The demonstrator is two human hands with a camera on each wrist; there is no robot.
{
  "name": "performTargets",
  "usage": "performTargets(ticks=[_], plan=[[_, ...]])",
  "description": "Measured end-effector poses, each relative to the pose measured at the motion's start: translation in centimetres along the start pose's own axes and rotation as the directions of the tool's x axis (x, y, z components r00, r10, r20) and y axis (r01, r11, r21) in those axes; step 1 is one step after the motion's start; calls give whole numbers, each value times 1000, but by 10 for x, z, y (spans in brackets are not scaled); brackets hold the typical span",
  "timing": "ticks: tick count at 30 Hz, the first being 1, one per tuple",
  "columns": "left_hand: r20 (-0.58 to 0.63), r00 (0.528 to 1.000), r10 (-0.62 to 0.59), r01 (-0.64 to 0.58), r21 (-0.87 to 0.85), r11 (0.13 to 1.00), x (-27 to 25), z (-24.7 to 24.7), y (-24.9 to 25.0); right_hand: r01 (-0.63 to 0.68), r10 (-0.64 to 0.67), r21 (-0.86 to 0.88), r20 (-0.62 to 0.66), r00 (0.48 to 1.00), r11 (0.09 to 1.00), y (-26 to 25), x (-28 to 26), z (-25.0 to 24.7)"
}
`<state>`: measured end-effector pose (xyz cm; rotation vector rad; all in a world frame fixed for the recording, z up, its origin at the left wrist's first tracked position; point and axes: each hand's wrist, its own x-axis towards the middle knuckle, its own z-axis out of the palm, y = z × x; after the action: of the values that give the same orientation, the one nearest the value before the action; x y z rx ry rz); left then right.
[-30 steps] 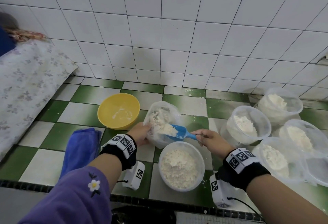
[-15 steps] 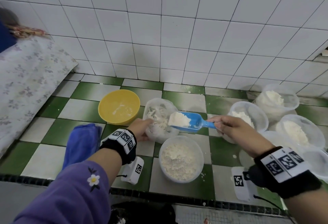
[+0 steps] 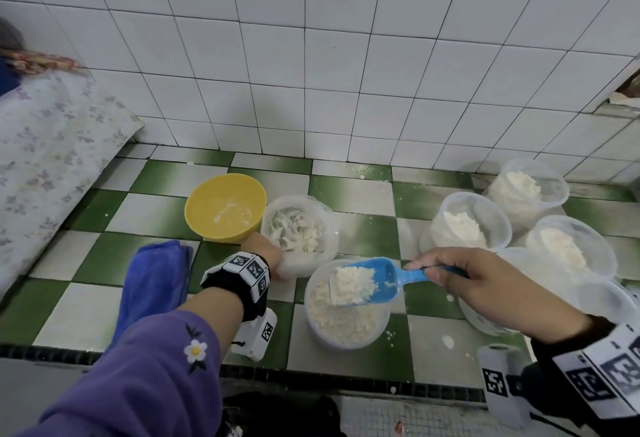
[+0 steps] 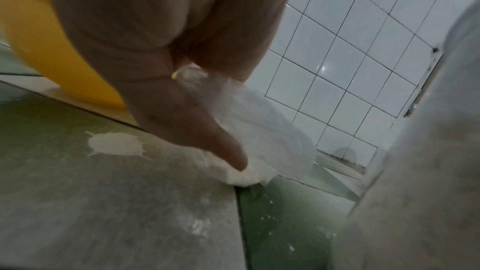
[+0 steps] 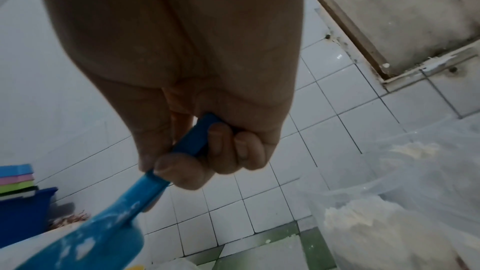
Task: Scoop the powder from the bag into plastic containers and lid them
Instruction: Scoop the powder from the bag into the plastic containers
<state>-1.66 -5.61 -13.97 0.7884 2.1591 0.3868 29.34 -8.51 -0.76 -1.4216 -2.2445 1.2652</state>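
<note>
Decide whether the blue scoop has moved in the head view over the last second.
Yes. The blue scoop, then dipped in the bag, now hovers loaded over the near container, toward the person.

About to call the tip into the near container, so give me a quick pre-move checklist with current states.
1. Blue scoop loaded with powder: ok.
2. Scoop mouth over the near container: ok.
3. Right hand grips the scoop handle firmly: ok.
4. Left hand holds the powder bag steady: ok.
5. Room left in the near container: cannot tell, already well filled.
6. Lid within reach: cannot tell, none seen.
</note>
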Motion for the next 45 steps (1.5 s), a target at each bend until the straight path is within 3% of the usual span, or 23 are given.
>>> performTargets(ticks=[3,6,9,14,17,21,25,29,33,39,45], plan=[[49,998,-39,47,-160,986,-2,2,0,88,-95,-95,-68,993,992,0,0,2],[139,985,-98,141,-347,927,-13,1,1,258,-304,-291,-124,945,921,4,0,6],[167,981,-102,160,-384,909,-16,-1,-1,422,-513,-465,-83,854,778,9,-1,11],[167,982,-89,148,-385,911,-16,-2,-2,464,-620,-637,-26,784,615,18,-8,21],[175,979,-106,167,-387,907,-18,-2,-1,480,-656,-620,-75,751,621,25,-15,22],[209,974,-93,176,-421,890,-24,-3,0,488,-659,-520,-209,723,701,32,-23,22],[221,972,-76,168,-438,883,-27,-1,0,479,-621,-426,-306,722,767,35,-28,28],[221,972,-73,167,-444,880,-27,0,0,447,-571,-402,-276,773,799,41,-25,43],[234,971,-53,158,-460,874,-25,1,-2,476,-595,-430,-200,779,768,40,-21,46],[231,971,-60,173,-513,841,-24,-3,-4,455,-624,-492,-262,736,742,31,-21,36],[234,971,-57,182,-556,811,-25,-2,-8,410,-599,-594,-157,785,692,32,-17,43]])
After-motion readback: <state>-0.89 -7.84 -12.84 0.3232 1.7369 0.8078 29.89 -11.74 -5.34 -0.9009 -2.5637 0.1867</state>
